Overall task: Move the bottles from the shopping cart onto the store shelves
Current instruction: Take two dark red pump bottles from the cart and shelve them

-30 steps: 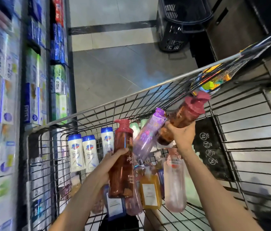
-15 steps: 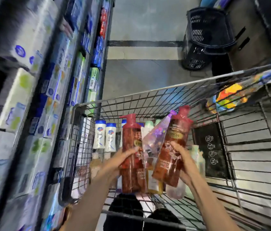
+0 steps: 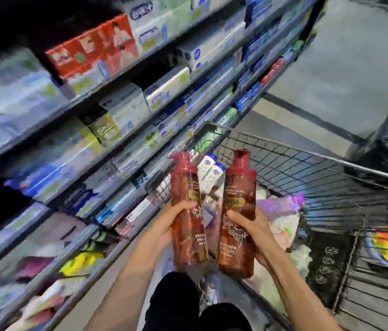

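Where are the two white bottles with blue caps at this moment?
In the head view, the white bottles with blue caps stand in the shopping cart, near its far left corner, seen in the gap between the two red pump bottles held in front.

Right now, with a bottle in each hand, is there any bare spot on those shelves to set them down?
Mostly crowded: the shelves are packed with boxes edge to edge. The only gaps seem to be dark ones, right of the red boxes and at the left edge, but blur hides their depth. The left hand and right hand each hold a red bottle.
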Demonstrator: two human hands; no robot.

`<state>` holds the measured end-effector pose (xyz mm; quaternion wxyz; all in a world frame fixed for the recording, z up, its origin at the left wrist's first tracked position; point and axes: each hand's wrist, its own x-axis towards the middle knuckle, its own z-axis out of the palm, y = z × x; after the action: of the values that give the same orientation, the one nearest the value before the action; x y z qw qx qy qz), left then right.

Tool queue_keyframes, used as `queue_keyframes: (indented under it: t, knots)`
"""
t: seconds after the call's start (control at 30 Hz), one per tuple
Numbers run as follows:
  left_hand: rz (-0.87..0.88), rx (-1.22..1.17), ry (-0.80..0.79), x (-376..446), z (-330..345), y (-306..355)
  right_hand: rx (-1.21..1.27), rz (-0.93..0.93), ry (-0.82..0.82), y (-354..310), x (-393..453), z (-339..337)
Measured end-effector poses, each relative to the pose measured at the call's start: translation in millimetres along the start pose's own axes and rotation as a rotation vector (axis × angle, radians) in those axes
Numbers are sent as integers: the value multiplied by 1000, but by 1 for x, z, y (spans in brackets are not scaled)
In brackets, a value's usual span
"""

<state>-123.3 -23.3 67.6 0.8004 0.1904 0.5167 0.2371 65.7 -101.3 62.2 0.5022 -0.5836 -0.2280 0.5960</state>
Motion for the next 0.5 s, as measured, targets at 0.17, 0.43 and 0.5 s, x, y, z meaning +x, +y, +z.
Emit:
queue_keyframes:
  t: [0.17, 0.43, 0.5]
  knots:
    - [140, -128, 74, -54, -51, -2, -81, 44, -206, 0, -15, 54]
    - [332, -260, 262, -163, -153, -34, -201, 92, -481, 36, -56, 162]
    - [361, -282, 312, -193, -181, -47, -224, 146, -546, 54, -73, 189]
